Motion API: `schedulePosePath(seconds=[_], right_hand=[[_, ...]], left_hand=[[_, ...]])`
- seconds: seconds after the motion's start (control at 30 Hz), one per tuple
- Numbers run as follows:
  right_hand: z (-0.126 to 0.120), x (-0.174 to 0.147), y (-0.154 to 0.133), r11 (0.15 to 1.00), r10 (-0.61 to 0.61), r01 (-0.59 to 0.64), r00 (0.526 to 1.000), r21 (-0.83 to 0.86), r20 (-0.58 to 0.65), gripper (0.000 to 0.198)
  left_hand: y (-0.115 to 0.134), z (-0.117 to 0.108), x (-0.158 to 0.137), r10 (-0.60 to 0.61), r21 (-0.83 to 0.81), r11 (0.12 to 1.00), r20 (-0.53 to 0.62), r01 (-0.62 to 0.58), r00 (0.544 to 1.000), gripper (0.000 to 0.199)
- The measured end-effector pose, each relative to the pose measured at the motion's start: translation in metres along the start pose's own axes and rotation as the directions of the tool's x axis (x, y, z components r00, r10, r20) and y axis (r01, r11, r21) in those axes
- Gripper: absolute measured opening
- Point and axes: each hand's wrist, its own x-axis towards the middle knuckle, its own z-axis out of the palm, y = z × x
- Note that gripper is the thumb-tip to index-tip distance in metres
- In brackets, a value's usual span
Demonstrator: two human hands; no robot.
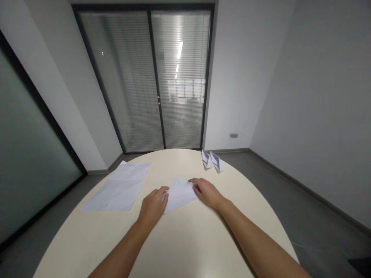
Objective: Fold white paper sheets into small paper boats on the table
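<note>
A partly folded sheet of white paper (180, 196) lies on the table between my hands, its top edge coming to a blunt point. My left hand (154, 204) has thumb and fingers closed on the paper's left edge. At the opposite side, my right hand (208, 192) grips the right edge, its index finger reaching over the top and the thumb lower down. Parts of both edges are hidden under the fingers.
Large creased white sheets (120, 187) lie at the left of the round cream table (185, 247). Two folded paper pieces (212, 160) stand near the far right rim. Beyond is a glass door with blinds (182, 116), and a wall socket (234, 135) sits low on the wall.
</note>
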Motion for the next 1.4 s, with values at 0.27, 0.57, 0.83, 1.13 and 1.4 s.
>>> schedulePosePath(seconds=[0.27, 0.57, 0.83, 1.13, 1.4], right_hand=[[0.000, -0.001, 0.000, 1.000, 0.019, -0.019, 1.000, 0.017, -0.016, 0.039], [0.000, 0.000, -0.001, 0.997, 0.081, -0.081, 0.996, 0.009, -0.032, 0.042], [0.005, 0.006, -0.007, 0.999, -0.011, 0.014, 0.999, 0.052, -0.054, 0.040], [0.000, 0.009, 0.005, 1.000, 0.001, 0.001, 0.996, 0.020, -0.085, 0.043], [-0.010, 0.007, -0.032, 0.993, -0.008, -0.016, 0.981, -0.118, -0.194, 0.044]], left_hand=[[0.001, -0.004, 0.000, -0.051, 0.032, 0.998, -0.020, 0.051, 0.999, 0.024], [-0.003, -0.001, 0.003, 0.099, 0.016, 0.995, -0.108, -0.098, 0.989, 0.027], [0.013, -0.001, -0.005, 0.425, -0.136, 0.901, 0.075, -0.413, 0.902, 0.039], [0.014, -0.003, -0.007, 0.379, -0.162, 0.921, 0.175, -0.353, 0.909, 0.045], [0.019, -0.008, -0.006, 0.378, -0.147, 0.925, 0.242, -0.351, 0.893, 0.047]])
